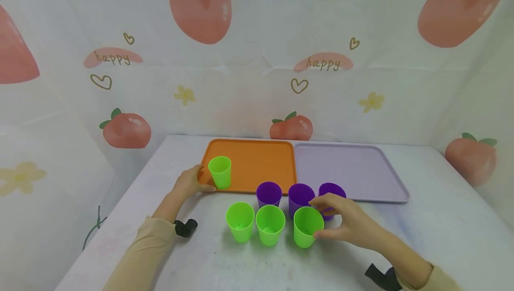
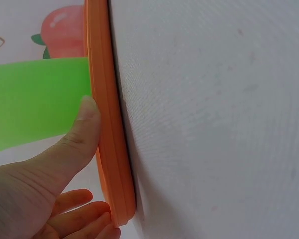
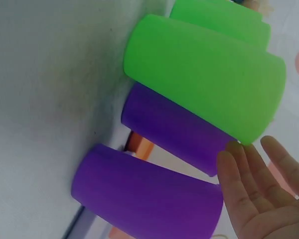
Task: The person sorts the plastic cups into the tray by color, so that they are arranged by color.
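A green cup (image 1: 220, 173) stands upright on the orange tray (image 1: 257, 166), near its front left corner. My left hand (image 1: 191, 181) is spread around that corner, thumb along the front rim beside the cup and fingers at the tray's edge. On the table, three green cups (image 1: 270, 225) form a front row. Three purple cups (image 1: 269, 194) stand right behind them. At the rightmost green cup (image 1: 307, 227), my right hand (image 1: 347, 222) has its thumb close to the cup's right side and its fingers reaching over the purple cups. In the right wrist view those fingers (image 3: 259, 184) are nearly straight.
A pale purple tray (image 1: 345, 170) lies to the right of the orange one, their sides adjoining. Behind the white table (image 1: 433, 233) hangs a fruit-patterned cloth (image 1: 245, 76). Black straps sit on both wrists.
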`<state>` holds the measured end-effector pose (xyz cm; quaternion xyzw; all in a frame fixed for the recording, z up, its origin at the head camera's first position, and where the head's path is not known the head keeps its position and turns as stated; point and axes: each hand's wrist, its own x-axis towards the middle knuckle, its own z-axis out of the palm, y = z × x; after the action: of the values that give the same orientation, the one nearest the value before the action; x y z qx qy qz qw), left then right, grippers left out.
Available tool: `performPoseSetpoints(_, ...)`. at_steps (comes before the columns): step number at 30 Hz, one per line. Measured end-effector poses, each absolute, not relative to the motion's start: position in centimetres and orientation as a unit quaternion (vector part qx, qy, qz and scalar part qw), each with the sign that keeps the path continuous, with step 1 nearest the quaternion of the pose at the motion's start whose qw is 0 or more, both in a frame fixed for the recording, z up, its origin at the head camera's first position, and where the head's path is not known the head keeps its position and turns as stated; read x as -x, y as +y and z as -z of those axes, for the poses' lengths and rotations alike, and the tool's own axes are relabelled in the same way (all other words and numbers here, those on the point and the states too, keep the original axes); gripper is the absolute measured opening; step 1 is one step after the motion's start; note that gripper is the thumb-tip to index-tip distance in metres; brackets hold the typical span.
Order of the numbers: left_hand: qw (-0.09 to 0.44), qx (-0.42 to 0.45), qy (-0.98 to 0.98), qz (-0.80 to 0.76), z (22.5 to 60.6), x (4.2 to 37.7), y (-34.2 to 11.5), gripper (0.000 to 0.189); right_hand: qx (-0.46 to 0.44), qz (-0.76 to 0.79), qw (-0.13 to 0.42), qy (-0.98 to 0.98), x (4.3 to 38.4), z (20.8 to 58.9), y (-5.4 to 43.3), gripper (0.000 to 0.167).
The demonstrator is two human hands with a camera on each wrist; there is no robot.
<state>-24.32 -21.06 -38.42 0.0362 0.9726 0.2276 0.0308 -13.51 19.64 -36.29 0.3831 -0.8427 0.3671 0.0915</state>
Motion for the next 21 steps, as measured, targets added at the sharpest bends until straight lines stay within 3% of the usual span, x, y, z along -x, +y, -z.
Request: performPoseSetpoints(21,0.042,-0.023,0.971,-0.234,38.38,24.23,-20.95,0.086,-0.367,-0.385,0.086,-0.843,13.25,37.19,19.07,0.049)
